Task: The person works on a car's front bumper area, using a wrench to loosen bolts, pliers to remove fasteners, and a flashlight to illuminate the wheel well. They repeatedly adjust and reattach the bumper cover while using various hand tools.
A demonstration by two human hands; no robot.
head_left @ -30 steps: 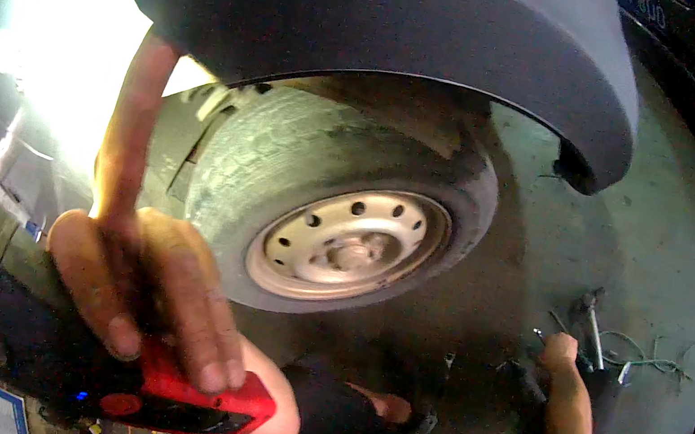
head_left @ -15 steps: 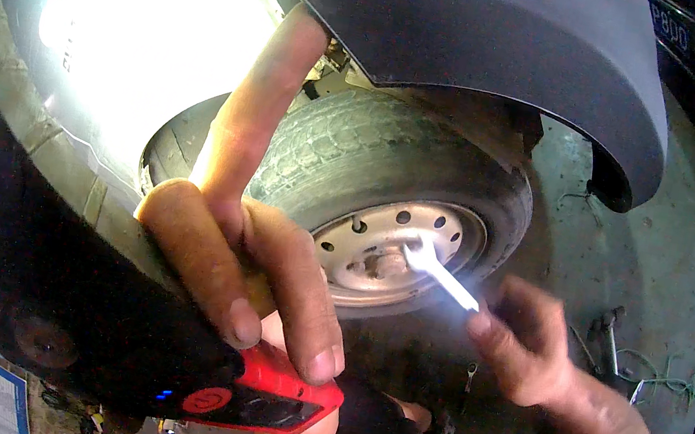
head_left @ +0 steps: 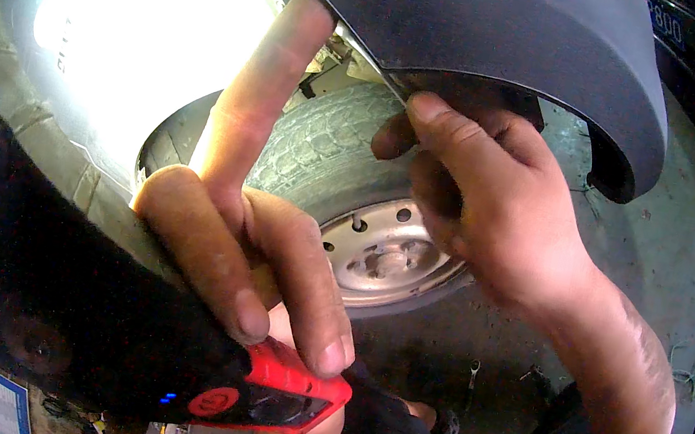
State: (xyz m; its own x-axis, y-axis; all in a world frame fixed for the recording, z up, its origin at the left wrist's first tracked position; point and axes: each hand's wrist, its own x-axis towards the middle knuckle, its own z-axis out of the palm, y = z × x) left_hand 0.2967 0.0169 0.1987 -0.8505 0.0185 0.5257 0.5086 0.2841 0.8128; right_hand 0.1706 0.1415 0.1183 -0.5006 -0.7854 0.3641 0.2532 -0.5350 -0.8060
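My left hand (head_left: 246,228) is curled over a red-and-black handheld device with a round power button (head_left: 285,384); small blue lights glow on it. One finger of this hand points up, its tip at the edge of the dark grey plastic bumper (head_left: 495,31). My right hand (head_left: 505,197) is closed, thumb against fingers, just under the bumper's lower corner. Between them runs the thin handle of a wrench (head_left: 398,90), seen nearly edge-on; its head is hidden by the bumper edge. Below stands a tyre (head_left: 314,143) on a steel wheel (head_left: 386,259).
A brightly lit fender (head_left: 141,30) fills the upper left. On the floor lie another wrench (head_left: 474,373) and some green cord (head_left: 690,376). My shoe (head_left: 445,425) is at the bottom. A blue-and-white sheet (head_left: 5,401) shows at lower left.
My right hand has moved up and left with the wrench, from in front of the wheel to the bumper's lower corner. The left hand has stayed almost still.
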